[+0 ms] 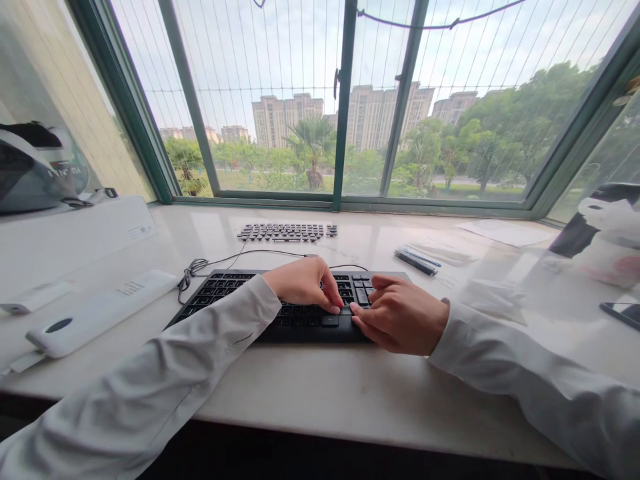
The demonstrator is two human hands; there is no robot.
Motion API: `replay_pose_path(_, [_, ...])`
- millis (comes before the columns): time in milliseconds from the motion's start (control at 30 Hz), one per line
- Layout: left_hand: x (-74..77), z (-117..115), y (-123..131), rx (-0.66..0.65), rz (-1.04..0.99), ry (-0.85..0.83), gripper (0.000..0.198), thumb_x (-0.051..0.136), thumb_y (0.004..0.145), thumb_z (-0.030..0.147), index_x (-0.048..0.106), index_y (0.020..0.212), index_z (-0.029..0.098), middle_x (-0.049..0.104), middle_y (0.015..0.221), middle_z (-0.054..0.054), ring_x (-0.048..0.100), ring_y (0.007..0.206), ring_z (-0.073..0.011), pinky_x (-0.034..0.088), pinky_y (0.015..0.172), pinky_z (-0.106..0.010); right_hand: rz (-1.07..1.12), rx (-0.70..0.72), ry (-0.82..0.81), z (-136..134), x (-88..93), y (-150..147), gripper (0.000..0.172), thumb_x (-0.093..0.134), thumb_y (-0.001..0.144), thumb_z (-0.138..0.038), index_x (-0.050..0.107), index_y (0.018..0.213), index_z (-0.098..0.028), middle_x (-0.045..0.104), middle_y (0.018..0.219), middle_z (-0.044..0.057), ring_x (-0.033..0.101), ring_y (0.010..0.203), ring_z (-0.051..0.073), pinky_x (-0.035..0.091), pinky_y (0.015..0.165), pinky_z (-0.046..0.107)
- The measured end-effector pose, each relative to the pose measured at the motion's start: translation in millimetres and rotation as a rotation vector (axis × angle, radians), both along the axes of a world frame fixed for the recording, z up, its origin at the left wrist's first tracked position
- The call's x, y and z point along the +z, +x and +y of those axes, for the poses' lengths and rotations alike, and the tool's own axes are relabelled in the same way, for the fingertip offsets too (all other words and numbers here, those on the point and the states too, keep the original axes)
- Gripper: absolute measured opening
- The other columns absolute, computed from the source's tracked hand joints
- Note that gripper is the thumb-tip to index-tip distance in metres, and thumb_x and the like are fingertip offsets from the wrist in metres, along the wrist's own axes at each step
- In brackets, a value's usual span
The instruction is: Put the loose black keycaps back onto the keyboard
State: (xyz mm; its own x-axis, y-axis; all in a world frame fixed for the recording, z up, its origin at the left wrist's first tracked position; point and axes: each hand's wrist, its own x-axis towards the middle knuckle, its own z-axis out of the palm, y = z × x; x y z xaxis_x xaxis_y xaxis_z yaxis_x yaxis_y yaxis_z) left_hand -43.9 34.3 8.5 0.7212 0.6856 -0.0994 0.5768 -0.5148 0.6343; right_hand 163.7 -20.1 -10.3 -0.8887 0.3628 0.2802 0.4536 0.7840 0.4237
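Observation:
A black keyboard [310,333] lies on the white sill; many key positions at its left show no caps, only dark frames. Over its right half, my left hand [306,281] bends down with thumb and fingers drawn together, their tips at a wide black key [346,311]. From the other side my right hand [403,315] reaches the same key, fingers curled and index and thumb tips close to it. Whatever sits between the fingertips of either hand is too small and covered to make out. Behind the keyboard, loose black keycaps [287,232] are laid out in rows.
A coiled cable [193,270] lies at the keyboard's back left. To the left are a white power strip-like device [103,313], a white box [100,227] and a helmet [35,167]. Pens [416,261], clear plastic bags [493,300], a plush toy [607,233] and a phone [623,313] lie right.

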Motion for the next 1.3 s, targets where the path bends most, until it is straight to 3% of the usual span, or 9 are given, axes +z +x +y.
replay_pose_path(200, [-2.8,4,-1,-0.037,-0.019,0.0,0.025,0.074,0.063,0.035,0.077,0.082,0.019,0.073,0.076,-0.002,0.065,0.076,-0.0159,0.045,0.068,-0.022,0.072,0.03,-0.045,5,-3.3,4,0.041,0.037,0.092,-0.025,0.061,0.06,-0.018,0.053,0.044,-0.002,0.033,0.042,0.008,0.028,0.069,0.03])
replay_pose_path(300, [-1.2,8,-5,-0.024,-0.029,0.008,0.03,0.074,0.064,0.039,0.076,0.086,0.019,0.073,0.079,-0.003,0.065,0.079,-0.0171,0.045,0.07,-0.023,0.168,0.006,-0.04,5,-2.4,6,0.037,0.039,0.092,-0.028,0.066,0.067,-0.02,0.053,0.045,-0.001,0.039,0.045,0.009,0.027,0.069,0.03])
replay_pose_path(500, [3.5,18,-15,0.217,-0.107,0.256,0.027,0.07,0.067,0.036,0.076,0.086,0.018,0.073,0.081,-0.005,0.065,0.079,-0.0179,0.047,0.078,-0.029,0.213,-0.003,-0.157,2,-1.8,6,0.035,0.041,0.092,-0.03,0.07,0.074,-0.023,0.058,0.048,0.0,0.044,0.049,0.01,0.028,0.068,0.031])
replay_pose_path(700, [-9.9,29,-23,0.459,0.05,0.609,0.014,0.064,0.07,0.026,0.075,0.075,0.02,0.072,0.077,-0.004,0.064,0.081,-0.019,0.047,0.081,-0.031,0.219,-0.022,-0.199,-1,-2.9,4,0.038,0.039,0.093,-0.031,0.07,0.071,-0.024,0.058,0.048,0.0,0.044,0.05,0.011,0.028,0.069,0.031])
replay_pose_path(867, [-14.9,34,-28,0.562,0.183,0.676,0.016,0.059,0.073,0.025,0.074,0.075,0.021,0.07,0.077,-0.005,0.063,0.081,-0.0196,0.048,0.079,-0.032,0.25,-0.014,-0.194,0,-2.1,8,0.035,0.043,0.092,-0.033,0.071,0.073,-0.024,0.057,0.048,-0.001,0.044,0.048,0.009,0.027,0.068,0.03])
replay_pose_path(933, [-14.1,33,-29,0.606,0.22,0.704,0.018,0.058,0.076,0.03,0.073,0.077,0.02,0.07,0.08,-0.007,0.063,0.082,-0.0209,0.048,0.079,-0.033,0.323,-0.079,-0.157,5,-1.2,12,0.036,0.044,0.092,-0.035,0.071,0.072,-0.023,0.055,0.046,-0.002,0.044,0.048,0.008,0.028,0.07,0.029])
replay_pose_path(1033, [-11.5,31,-28,0.64,0.263,0.735,0.03,0.054,0.081,0.041,0.073,0.084,0.018,0.069,0.083,-0.012,0.064,0.082,-0.0236,0.049,0.076,-0.034,0.404,-0.299,-0.086,24,3.2,18,0.042,0.042,0.093,-0.041,0.072,0.071,-0.022,0.058,0.047,-0.002,0.044,0.047,0.009,0.029,0.072,0.03])
replay_pose_path(1133, [-9.3,28,-27,0.657,0.284,0.752,0.038,0.05,0.084,0.045,0.072,0.088,0.015,0.068,0.085,-0.015,0.064,0.083,-0.0259,0.05,0.074,-0.035,0.294,-0.442,-0.07,57,13.0,20,0.043,0.039,0.092,-0.045,0.074,0.076,-0.025,0.063,0.051,0.0,0.048,0.048,0.01,0.03,0.078,0.031])
replay_pose_path(1300, [-9.2,25,-24,0.626,0.284,0.756,0.039,0.048,0.085,0.045,0.072,0.089,0.014,0.068,0.083,-0.015,0.064,0.085,-0.0277,0.05,0.073,-0.036,0.018,-0.552,-0.068,127,27.9,-5,0.037,0.042,0.091,-0.043,0.074,0.096,-0.025,0.073,0.085,0.007,0.061,0.076,0.016,0.029,0.086,0.032])
